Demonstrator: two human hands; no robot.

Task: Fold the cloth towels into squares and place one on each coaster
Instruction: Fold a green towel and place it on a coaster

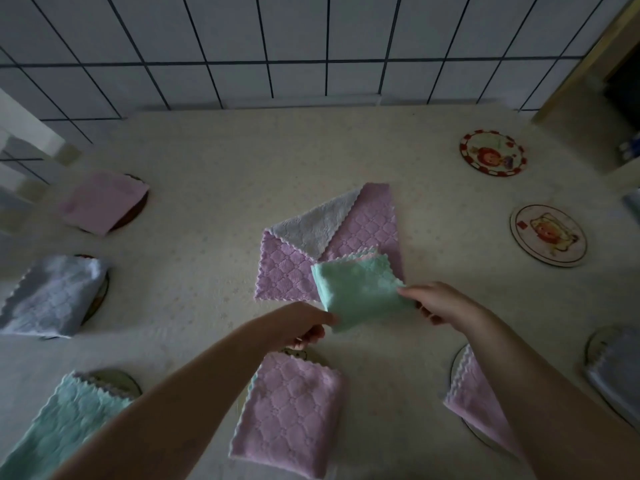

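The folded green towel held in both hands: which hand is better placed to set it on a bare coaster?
Probably the right hand. Both bare coasters lie on the table's right side, nearer to it, while the left hand grips the green towel at its opposite edge.

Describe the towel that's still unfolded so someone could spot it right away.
Start at the table, near its middle, just beyond the folded green towel held in both hands. The unfolded towel lies flat there, purple and quilted. Unlike the folded towels around it, it sits on no coaster and one corner is flipped over, showing a white underside.
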